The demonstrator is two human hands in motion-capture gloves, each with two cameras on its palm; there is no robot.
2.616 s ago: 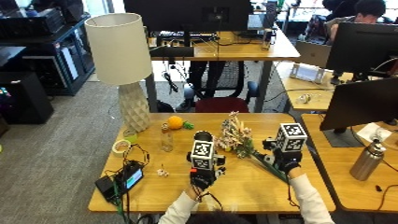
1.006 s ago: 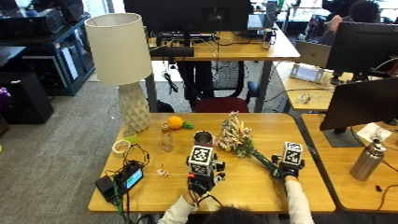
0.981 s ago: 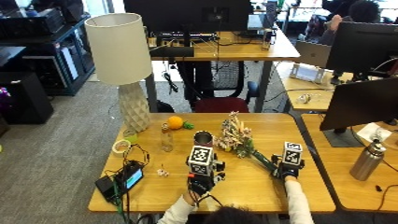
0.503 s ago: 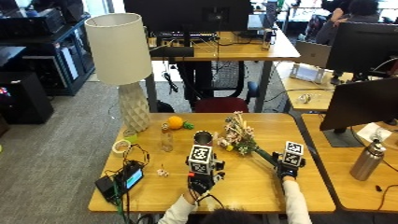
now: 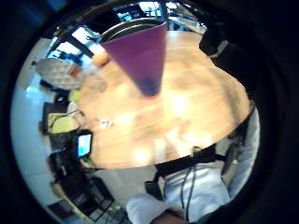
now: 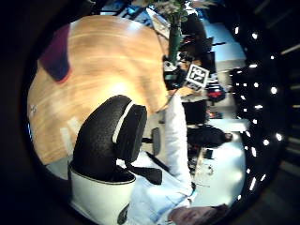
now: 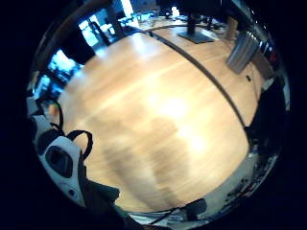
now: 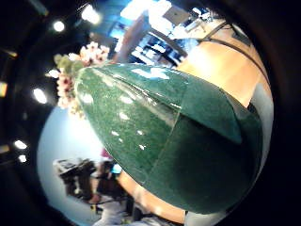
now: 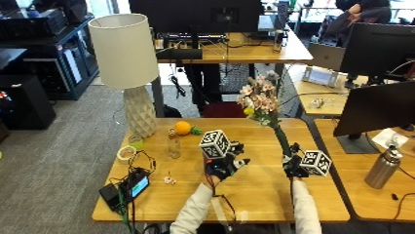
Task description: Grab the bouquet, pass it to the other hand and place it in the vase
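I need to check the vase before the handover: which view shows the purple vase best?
The left little finger side palm view: the vase stands upright on the table, close and unobstructed. The left thumb side palm view catches only its side at the edge. In the outside view the left hand hides it. The right palm views miss it.

We are seeing the bouquet (image 9: 262,105) standing nearly upright above the table, pink and cream blooms at the top, its green wrapped stem (image 8: 164,141) slanting down toward the person. The purple cone-shaped vase (image 5: 140,56) is standing on the wooden tabletop, well apart from it.
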